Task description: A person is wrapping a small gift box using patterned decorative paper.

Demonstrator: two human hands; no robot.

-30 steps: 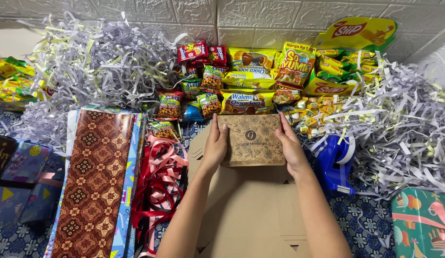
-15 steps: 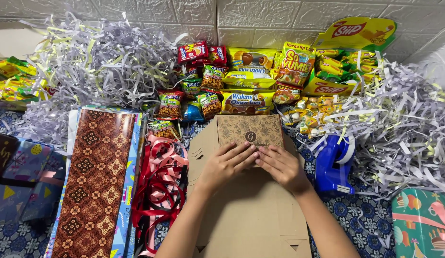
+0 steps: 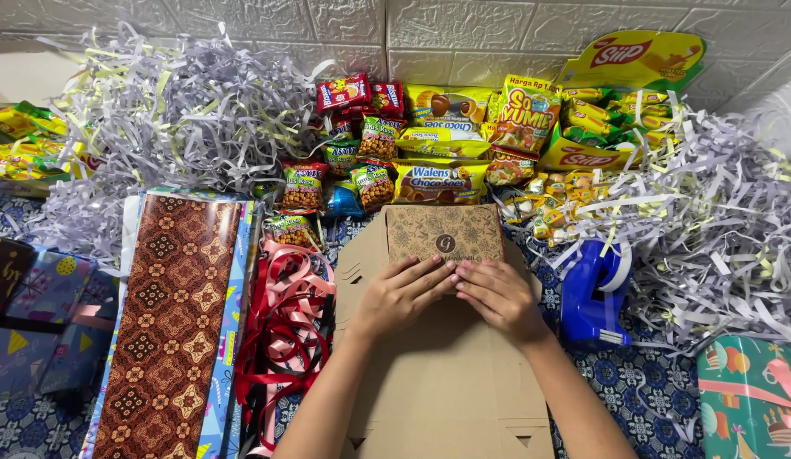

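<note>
Both hands are flat on a cardboard box blank (image 3: pixel 446 374) spread out in the middle of the floor, between the ribbons (image 3: pixel 285 331) on one side and a blue tape dispenser (image 3: pixel 593 293) on the other. The left hand (image 3: pixel 401 295) and right hand (image 3: pixel 497 297) meet fingertip to fingertip along the near edge of the patterned flap (image 3: pixel 444 231) — no real grip here, fingers stretched out and pressing down, nothing held. To my eye they're creasing that fold, so I'd keep the pressure even across the whole line and run outward from the centre so the flap doesn't bow. The blank's long axis runs from the person toward the wall, with the flap at the far end, nearly touching the snack packs (image 3: pixel 438 178). Shredded paper (image 3: pixel 183 110) is heaped up at both far corners.
</note>
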